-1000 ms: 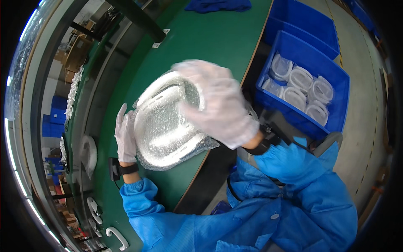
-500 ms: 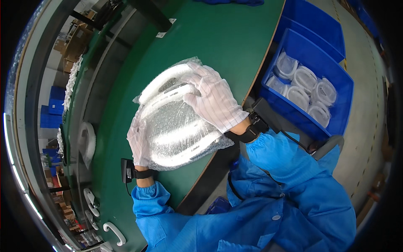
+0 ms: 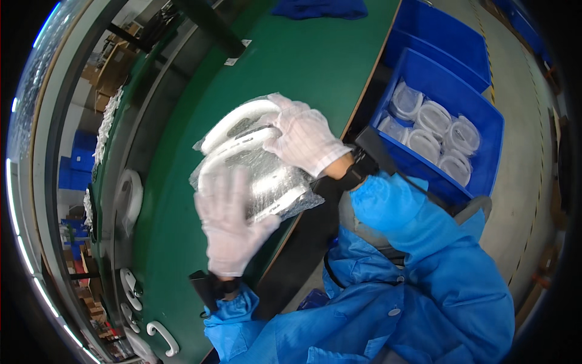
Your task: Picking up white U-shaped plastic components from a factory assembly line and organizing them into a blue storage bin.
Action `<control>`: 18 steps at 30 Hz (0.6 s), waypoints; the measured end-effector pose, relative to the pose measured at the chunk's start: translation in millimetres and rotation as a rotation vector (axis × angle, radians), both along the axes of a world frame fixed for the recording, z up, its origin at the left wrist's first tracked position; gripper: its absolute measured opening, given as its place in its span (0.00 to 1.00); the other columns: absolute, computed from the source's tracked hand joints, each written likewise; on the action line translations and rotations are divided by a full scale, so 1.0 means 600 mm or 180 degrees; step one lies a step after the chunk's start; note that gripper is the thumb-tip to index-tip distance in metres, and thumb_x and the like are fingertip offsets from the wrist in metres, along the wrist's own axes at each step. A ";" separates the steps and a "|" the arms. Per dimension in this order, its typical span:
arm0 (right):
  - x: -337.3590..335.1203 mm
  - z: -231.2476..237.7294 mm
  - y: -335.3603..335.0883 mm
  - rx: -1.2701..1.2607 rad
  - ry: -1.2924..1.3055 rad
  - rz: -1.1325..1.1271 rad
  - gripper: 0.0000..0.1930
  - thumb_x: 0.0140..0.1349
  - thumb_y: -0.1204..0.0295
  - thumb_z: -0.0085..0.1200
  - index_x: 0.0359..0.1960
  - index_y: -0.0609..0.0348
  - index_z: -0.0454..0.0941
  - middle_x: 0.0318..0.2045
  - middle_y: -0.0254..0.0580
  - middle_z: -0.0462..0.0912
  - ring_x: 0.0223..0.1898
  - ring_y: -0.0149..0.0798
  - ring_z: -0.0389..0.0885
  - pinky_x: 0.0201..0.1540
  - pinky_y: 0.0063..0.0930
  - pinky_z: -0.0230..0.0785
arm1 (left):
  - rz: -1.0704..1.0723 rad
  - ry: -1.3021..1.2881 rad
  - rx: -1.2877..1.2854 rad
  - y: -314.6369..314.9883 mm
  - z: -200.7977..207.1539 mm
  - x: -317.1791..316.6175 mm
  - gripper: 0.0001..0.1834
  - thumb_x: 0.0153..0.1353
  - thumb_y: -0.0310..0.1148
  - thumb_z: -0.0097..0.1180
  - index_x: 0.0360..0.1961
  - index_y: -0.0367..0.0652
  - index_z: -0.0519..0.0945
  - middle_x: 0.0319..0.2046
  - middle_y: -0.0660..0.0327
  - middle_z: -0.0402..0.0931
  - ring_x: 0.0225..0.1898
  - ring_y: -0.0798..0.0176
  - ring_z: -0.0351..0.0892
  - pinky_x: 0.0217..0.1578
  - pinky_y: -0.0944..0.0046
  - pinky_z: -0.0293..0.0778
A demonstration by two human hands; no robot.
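A clear bubble-wrap bag [image 3: 265, 182] with white curved plastic parts in it lies on the green table, near its front edge. My right hand [image 3: 306, 134], in a white striped glove, is closed on the upper right end of the bag, the thumb over a white part [image 3: 233, 144]. My left hand [image 3: 229, 218], gloved too, is spread flat over the bag's lower left side, its fingers blurred by motion. Whether the left palm touches the film I cannot tell.
To the right a blue bin [image 3: 445, 182] holds several bagged white rings [image 3: 433, 118]. Along the table's left side are a wrapped white part [image 3: 128, 200] and a white curved handle [image 3: 163, 337]. A dark post [image 3: 209, 27] and a blue cloth [image 3: 319, 8] are at the far end.
My left hand has let go of the bag's left edge and moved over its lower left part, fingers spread. My right hand still grips the bag, which has shifted slightly.
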State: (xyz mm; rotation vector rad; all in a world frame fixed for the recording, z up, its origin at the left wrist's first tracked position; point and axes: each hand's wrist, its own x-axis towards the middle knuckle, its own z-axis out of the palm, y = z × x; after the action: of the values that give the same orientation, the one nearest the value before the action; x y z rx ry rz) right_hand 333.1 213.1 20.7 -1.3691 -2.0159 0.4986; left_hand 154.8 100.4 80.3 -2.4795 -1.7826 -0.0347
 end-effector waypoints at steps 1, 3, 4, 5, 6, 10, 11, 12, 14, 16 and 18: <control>0.002 0.010 0.011 -0.0118 -0.0240 0.0059 0.22 0.49 0.58 0.59 0.44 0.54 0.81 0.56 0.50 0.71 0.53 0.49 0.72 0.55 0.39 0.67 | -0.0164 -0.0446 0.0003 0.003 -0.026 0.004 0.50 0.44 0.60 0.62 0.65 0.42 0.62 0.62 0.44 0.61 0.65 0.39 0.56 0.64 0.42 0.48; 0.003 0.038 0.042 0.0051 -0.0782 0.0303 0.24 0.47 0.56 0.60 0.44 0.57 0.80 0.54 0.51 0.73 0.52 0.50 0.73 0.54 0.40 0.68 | -0.0219 -0.0370 0.0033 0.004 -0.036 -0.006 0.52 0.45 0.63 0.59 0.65 0.41 0.61 0.62 0.44 0.60 0.66 0.39 0.55 0.64 0.42 0.49; -0.008 0.054 0.055 0.0216 -0.1284 0.0551 0.27 0.45 0.54 0.61 0.44 0.60 0.79 0.51 0.52 0.75 0.50 0.50 0.73 0.52 0.41 0.68 | -0.0262 -0.0258 0.0034 -0.002 -0.028 -0.013 0.54 0.45 0.67 0.57 0.65 0.40 0.60 0.63 0.43 0.59 0.66 0.40 0.53 0.65 0.43 0.49; -0.025 0.052 0.070 0.0737 -0.0749 0.0732 0.34 0.42 0.51 0.62 0.48 0.64 0.76 0.48 0.55 0.76 0.51 0.50 0.73 0.51 0.43 0.68 | -0.0248 -0.0347 0.0082 -0.002 -0.034 -0.017 0.56 0.41 0.67 0.59 0.66 0.41 0.60 0.62 0.44 0.61 0.66 0.39 0.54 0.65 0.42 0.48; -0.040 0.058 0.085 0.0909 -0.0388 0.0998 0.39 0.42 0.48 0.63 0.50 0.66 0.72 0.45 0.57 0.78 0.51 0.52 0.73 0.50 0.43 0.69 | -0.0209 -0.0361 0.0101 0.000 -0.036 -0.015 0.56 0.41 0.67 0.59 0.66 0.41 0.60 0.62 0.44 0.61 0.66 0.39 0.54 0.65 0.42 0.48; -0.105 0.046 0.163 -0.0059 -0.1232 0.1925 0.46 0.37 0.39 0.64 0.48 0.70 0.72 0.36 0.57 0.82 0.40 0.56 0.80 0.43 0.43 0.73 | 0.0333 -0.0321 0.0384 -0.024 -0.042 0.021 0.54 0.37 0.57 0.68 0.65 0.42 0.62 0.62 0.43 0.61 0.66 0.39 0.53 0.65 0.40 0.47; -0.107 0.012 0.191 0.0160 -0.1334 0.2134 0.48 0.34 0.35 0.64 0.46 0.70 0.74 0.34 0.58 0.82 0.37 0.56 0.82 0.41 0.41 0.74 | 0.0444 -0.0455 0.0894 -0.043 -0.046 0.042 0.52 0.38 0.51 0.69 0.64 0.42 0.63 0.60 0.42 0.62 0.64 0.38 0.56 0.63 0.42 0.52; -0.105 0.014 0.192 0.0024 -0.1455 0.2105 0.46 0.34 0.34 0.63 0.41 0.69 0.76 0.34 0.58 0.82 0.38 0.54 0.82 0.40 0.40 0.74 | 0.0573 -0.0579 0.1385 -0.070 -0.060 0.059 0.49 0.39 0.46 0.71 0.63 0.41 0.64 0.58 0.41 0.63 0.62 0.37 0.59 0.61 0.43 0.56; -0.137 0.032 0.197 -0.0276 -0.1876 0.2394 0.44 0.34 0.34 0.63 0.37 0.70 0.78 0.28 0.56 0.82 0.33 0.51 0.82 0.36 0.38 0.74 | 0.1456 -0.1353 0.1601 -0.142 -0.072 0.107 0.48 0.43 0.37 0.71 0.65 0.38 0.59 0.52 0.43 0.65 0.55 0.43 0.68 0.53 0.50 0.69; -0.135 0.043 0.198 -0.0509 -0.1983 0.2429 0.42 0.34 0.34 0.63 0.32 0.69 0.80 0.25 0.54 0.81 0.29 0.50 0.81 0.34 0.37 0.73 | 0.2584 -0.4058 0.0358 -0.164 -0.075 0.154 0.49 0.50 0.33 0.68 0.66 0.34 0.50 0.48 0.47 0.65 0.48 0.55 0.73 0.46 0.59 0.74; -0.129 0.043 0.199 -0.0731 -0.2065 0.2449 0.41 0.34 0.34 0.63 0.27 0.69 0.81 0.21 0.52 0.81 0.25 0.48 0.80 0.31 0.36 0.72 | 0.2660 -0.5553 -0.0389 -0.175 -0.099 0.142 0.41 0.60 0.29 0.58 0.65 0.28 0.45 0.50 0.46 0.68 0.49 0.54 0.76 0.48 0.59 0.75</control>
State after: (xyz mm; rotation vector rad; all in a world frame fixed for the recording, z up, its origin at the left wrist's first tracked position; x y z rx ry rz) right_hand 255.5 332.4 46.7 -0.8819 -3.1194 0.6848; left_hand 240.2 -4.7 21.0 -1.1165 -2.9596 -2.5550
